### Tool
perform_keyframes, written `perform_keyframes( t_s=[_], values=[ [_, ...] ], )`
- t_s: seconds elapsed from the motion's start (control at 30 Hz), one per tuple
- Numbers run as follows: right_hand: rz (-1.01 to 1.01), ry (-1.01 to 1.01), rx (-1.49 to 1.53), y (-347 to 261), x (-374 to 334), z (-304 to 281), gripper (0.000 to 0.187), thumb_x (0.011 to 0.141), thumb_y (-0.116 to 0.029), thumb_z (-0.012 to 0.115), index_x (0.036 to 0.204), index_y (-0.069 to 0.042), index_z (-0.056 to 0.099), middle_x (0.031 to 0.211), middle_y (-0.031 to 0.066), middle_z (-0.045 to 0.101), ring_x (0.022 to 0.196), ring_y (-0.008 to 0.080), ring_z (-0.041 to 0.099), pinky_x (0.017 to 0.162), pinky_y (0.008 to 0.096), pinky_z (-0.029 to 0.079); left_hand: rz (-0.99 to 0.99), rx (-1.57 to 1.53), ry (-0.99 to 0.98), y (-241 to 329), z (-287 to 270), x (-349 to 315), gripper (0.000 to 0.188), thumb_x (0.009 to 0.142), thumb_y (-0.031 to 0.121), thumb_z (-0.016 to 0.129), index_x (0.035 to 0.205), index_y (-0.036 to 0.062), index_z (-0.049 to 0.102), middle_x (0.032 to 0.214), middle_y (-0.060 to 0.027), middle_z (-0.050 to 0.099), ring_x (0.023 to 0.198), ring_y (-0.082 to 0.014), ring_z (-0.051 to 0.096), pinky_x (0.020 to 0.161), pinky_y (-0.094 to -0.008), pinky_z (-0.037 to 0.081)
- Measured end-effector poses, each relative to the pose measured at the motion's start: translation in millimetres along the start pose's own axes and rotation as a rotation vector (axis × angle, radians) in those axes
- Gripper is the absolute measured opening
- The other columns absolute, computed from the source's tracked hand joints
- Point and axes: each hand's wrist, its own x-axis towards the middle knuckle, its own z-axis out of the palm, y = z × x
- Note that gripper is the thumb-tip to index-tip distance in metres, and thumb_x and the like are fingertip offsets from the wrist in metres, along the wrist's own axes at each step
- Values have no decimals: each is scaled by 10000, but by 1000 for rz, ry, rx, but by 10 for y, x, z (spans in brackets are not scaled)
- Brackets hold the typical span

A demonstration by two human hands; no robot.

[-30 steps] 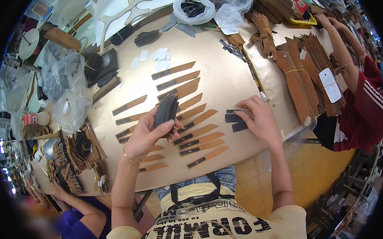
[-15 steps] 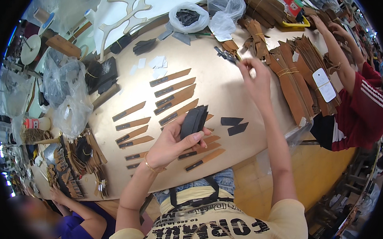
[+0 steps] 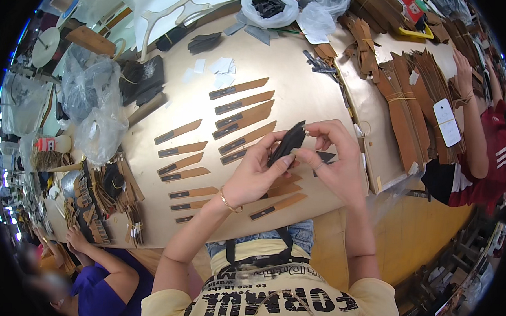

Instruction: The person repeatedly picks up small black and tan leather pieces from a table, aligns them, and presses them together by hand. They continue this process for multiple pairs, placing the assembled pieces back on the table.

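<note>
My left hand point(image 3: 259, 168) is closed round a stack of thin black strips point(image 3: 287, 143), held tilted above the table. At the stack's right end is my right hand point(image 3: 337, 159), its thumb and forefinger bent against the strips. Whether a single strip is pinched there is too small to tell. Brown leather pieces point(image 3: 254, 114), each with a black strip on its left end, lie in rows below and left of my hands. A loose black strip point(image 3: 325, 156) shows partly behind my right hand. Farther off lies a small heap of narrow dark strips point(image 3: 319, 64).
Brown leather bundles point(image 3: 402, 99) lie to the right, beside a person in red point(image 3: 493, 151). At far centre stands a plastic bag of black pieces point(image 3: 269, 6); white paper slips point(image 3: 224, 67) lie nearer. A person in purple point(image 3: 109, 279) works at lower left.
My right hand has come back from the heap of dark strips to the stack in my left hand. The dark bits it held now lie on the table, and the stack is tilted more.
</note>
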Motion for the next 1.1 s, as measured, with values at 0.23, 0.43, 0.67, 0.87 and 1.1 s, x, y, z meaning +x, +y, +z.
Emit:
perform_keyframes(
  t_s=[0.23,0.43,0.67,0.87,1.1],
  values=[
    [-104,95,-64,41,-15,184,283,776,-17,787,1053,-29,731,960,68,632,764,135,629,662,266,516,-16,-37,24,14,51,42,397,1020,162,542,1363,-2,428,1171,-74,592,1036,-127,609,811,-266,527],
    [-93,72,-110,112,84,73,278,759,-62,794,1031,-59,737,852,75,686,763,217,651,687,324,491,-94,-316,28,65,46,156,387,1076,289,409,1338,8,456,1149,-81,618,1010,-148,635,760,-271,530],
    [-266,99,-92,144,151,-127,178,777,26,769,937,-21,706,864,63,692,796,158,647,765,274,498,-106,-444,20,174,47,254,408,1074,330,397,1282,-5,501,1150,-136,647,970,-190,651,759,-302,532],
    [291,260,408,356,71,-174,127,839,-33,753,959,-22,715,828,15,688,822,102,640,739,241,495,41,-381,178,153,-160,207,388,1064,299,435,1308,1,487,1113,-136,660,931,-172,638,754,-299,528],
    [209,274,-322,636,-22,-6,117,861,-59,724,947,17,704,754,65,635,619,126,534,609,280,464,15,-250,344,140,-394,-25,352,1068,262,422,1299,3,485,1112,-141,653,952,-160,639,762,-296,538]
  ],
)
